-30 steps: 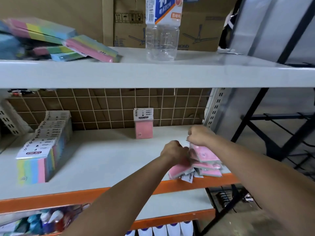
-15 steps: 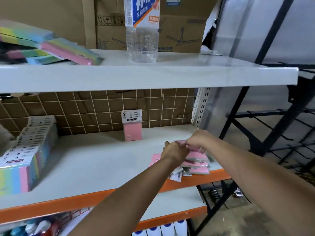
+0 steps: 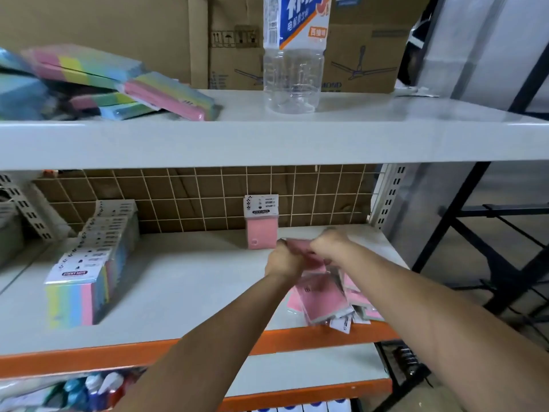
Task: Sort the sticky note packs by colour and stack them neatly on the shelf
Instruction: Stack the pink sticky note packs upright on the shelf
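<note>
Shelf (image 3: 178, 292): left hand (image 3: 282, 260), right hand (image 3: 329, 245) seemingly gripping blurred pink pack (image 3: 297, 246).

White shelving (image 3: 297, 138) with orange edges, brown wire-grid backing (image 3: 193, 197), cardboard boxes (image 3: 118, 34) above.

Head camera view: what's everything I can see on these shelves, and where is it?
Pink pack: one, pink, upright at back of middle shelf.
Pink pile: several, pink, loose at front edge of middle shelf.
Rainbow row: many, striped, standing on middle shelf, left.
Rainbow heap: several, striped, untidy on top shelf, left.
Bottle: one, clear, blue label, top shelf.
Boxes: brown cardboard, behind bottle.
Spray bottles: several, blurred, lowest level.
Left hand, right hand: together gripping a held pack, pink, above the pile.
</note>
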Demonstrator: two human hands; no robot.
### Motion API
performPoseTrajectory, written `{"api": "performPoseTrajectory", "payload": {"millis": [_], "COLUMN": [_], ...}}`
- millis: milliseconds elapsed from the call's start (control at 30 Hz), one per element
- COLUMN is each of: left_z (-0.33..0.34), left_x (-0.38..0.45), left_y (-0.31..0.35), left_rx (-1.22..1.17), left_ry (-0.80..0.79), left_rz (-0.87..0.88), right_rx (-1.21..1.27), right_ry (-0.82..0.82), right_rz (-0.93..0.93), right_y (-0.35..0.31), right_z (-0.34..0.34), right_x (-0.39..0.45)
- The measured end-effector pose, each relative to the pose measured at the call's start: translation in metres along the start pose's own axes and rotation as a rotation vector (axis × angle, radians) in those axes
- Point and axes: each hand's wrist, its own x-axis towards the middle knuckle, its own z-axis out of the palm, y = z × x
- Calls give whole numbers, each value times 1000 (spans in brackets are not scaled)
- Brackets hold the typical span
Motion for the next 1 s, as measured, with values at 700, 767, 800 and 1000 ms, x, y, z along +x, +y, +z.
{"api": "performPoseTrajectory", "payload": {"millis": [700,767,800,1000], "left_z": [-30,-28,-28,-24], "left_x": [101,107,108,116], "left_y": [-71,-73,-73,-77], "left_rx": [212,233,240,305], "left_ry": [83,87,86,149], "left_rz": [-93,-108,-114,-115], "right_rx": [283,315,323,230], "right_ry": [-48,-49,-48,-8], "right_rz": [-231,-237,-233,-220], "right_y": [-61,-60,-59,-51], "right_z": [61,63,64,70], "right_x": [42,46,48,65]}}
